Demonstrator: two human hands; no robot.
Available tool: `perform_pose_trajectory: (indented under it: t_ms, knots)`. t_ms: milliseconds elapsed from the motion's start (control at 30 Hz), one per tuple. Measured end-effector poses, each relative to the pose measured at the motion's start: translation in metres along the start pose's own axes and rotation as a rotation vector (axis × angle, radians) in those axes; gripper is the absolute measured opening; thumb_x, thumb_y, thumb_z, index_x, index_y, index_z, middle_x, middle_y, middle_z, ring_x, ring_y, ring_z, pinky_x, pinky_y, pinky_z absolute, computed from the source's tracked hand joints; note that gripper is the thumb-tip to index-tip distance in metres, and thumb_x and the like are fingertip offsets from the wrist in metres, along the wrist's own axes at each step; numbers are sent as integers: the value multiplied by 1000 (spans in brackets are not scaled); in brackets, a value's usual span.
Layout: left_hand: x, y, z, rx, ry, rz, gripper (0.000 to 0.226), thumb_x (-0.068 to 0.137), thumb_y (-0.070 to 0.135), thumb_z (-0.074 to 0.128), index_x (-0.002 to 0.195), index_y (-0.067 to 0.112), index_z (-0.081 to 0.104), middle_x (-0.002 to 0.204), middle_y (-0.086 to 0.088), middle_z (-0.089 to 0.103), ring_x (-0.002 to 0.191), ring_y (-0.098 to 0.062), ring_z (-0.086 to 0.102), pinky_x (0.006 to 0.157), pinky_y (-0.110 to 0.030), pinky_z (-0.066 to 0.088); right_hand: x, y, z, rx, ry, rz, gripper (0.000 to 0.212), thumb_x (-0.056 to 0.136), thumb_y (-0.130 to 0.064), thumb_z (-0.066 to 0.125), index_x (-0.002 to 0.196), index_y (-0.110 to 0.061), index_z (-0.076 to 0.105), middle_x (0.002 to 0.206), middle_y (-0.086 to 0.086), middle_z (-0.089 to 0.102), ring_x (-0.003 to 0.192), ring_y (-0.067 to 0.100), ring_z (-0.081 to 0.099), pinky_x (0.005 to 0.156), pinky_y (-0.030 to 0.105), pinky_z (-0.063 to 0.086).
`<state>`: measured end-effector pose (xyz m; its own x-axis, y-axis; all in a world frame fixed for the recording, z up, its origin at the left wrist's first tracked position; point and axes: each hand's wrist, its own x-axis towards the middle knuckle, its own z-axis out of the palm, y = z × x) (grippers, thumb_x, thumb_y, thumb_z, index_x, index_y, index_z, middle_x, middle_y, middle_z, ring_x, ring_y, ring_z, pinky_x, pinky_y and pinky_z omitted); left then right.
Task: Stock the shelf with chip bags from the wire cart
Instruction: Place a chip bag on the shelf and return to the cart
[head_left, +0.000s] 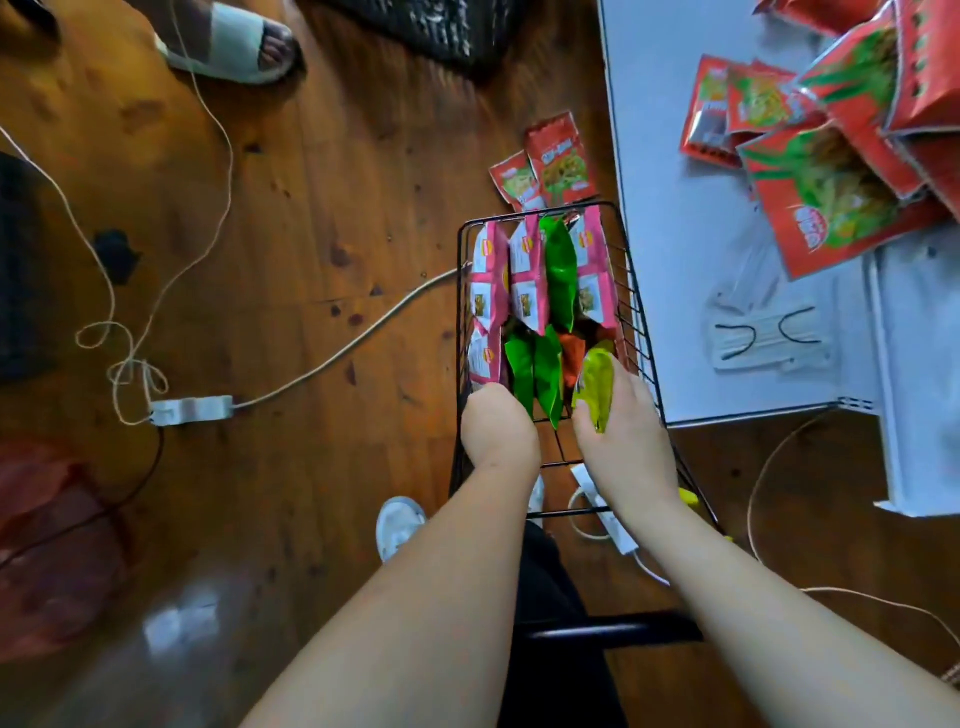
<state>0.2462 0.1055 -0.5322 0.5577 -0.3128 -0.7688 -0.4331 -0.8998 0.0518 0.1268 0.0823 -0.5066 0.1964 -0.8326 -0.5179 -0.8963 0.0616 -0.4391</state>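
There is one wire cart (631, 291). In it stand about four pink bags (488, 280), three green bags (561, 270), one yellow bag (597, 384) and one orange bag (571, 356). Two red bags (558, 161) lie on the floor. Roughly six red bags (831, 202) are piled on the white shelf (670, 260).

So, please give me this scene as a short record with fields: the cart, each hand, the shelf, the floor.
cart: black wire cart holding pink bags and green bags
left hand: left hand reaches into the cart, fingers hidden
right hand: right hand grips a yellow-green bag
shelf: white shelf with red bags
floor: two red bags beside the cart
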Motion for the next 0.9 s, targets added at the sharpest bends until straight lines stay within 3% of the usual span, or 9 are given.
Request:
perform_pose_trajectory:
  t_ms: [233, 367, 500, 567, 667, 767, 867, 900]
  knots:
    - [-25, -12, -34, -22, -4, 89, 20, 94, 5, 48, 89, 3, 67, 94, -15, 71, 85, -32, 68, 69, -37, 56, -16, -19, -21, 3, 34, 69, 31, 97, -29, 43, 125, -18, 50, 112, 2, 58, 97, 24, 58, 69, 27, 37]
    - [-56, -21, -55, -21, 44, 190, 16, 93, 10, 50, 96, 0, 62, 101, -17, 63, 89, -37, 65, 72, -41, 51, -36, -45, -34, 33, 67, 73, 21, 97, -28, 45, 114, -19, 54, 93, -7, 47, 79, 16, 45, 63, 28, 31]
    - [-92, -46, -67, -64, 123, 365, 17, 88, 13, 52, 73, 7, 49, 106, -12, 58, 71, -37, 58, 58, -37, 41, -63, -73, -43, 95, 21, 90, 17, 96, -29, 46, 109, -22, 56, 94, -7, 48, 79, 15, 42, 65, 30, 32]
    - [-109, -60, -74, -138, 119, 453, 19, 88, 15, 53, 72, 6, 50, 119, -7, 59, 75, -35, 61, 62, -39, 49, -77, -86, -48, 145, -33, 111, 17, 97, -29, 47, 108, -21, 56, 94, -6, 48, 80, 15, 43, 67, 29, 32]
    - [-134, -80, -97, -306, 94, 535, 18, 92, 20, 50, 78, 10, 55, 138, 2, 52, 101, -18, 60, 78, -34, 52, -101, -110, -68, 206, -56, 136, 13, 98, -31, 47, 99, -22, 58, 85, -5, 52, 82, 20, 52, 62, 28, 33]
    - [-158, -95, -136, -465, -4, 582, 20, 95, 23, 47, 82, 11, 56, 131, 4, 53, 109, -5, 51, 85, -29, 46, -131, -135, -98, 344, -109, 205, 32, 98, -45, 44, 105, -21, 63, 86, -2, 58, 94, 24, 59, 69, 29, 36]
    - [-194, -104, -190, -595, -37, 678, 21, 89, 38, 42, 85, 23, 57, 104, -2, 63, 99, -13, 54, 87, -35, 46, -171, -165, -138, 479, -146, 260, 74, 85, -79, 28, 102, -21, 71, 98, 6, 66, 98, 25, 59, 88, 32, 42]
    - [-209, -107, -210, -633, -55, 684, 23, 88, 40, 41, 87, 26, 59, 100, -1, 64, 95, -15, 56, 85, -38, 46, -187, -175, -152, 575, -121, 274, 77, 78, -86, 28, 98, -27, 72, 105, 4, 69, 101, 24, 61, 92, 35, 46]
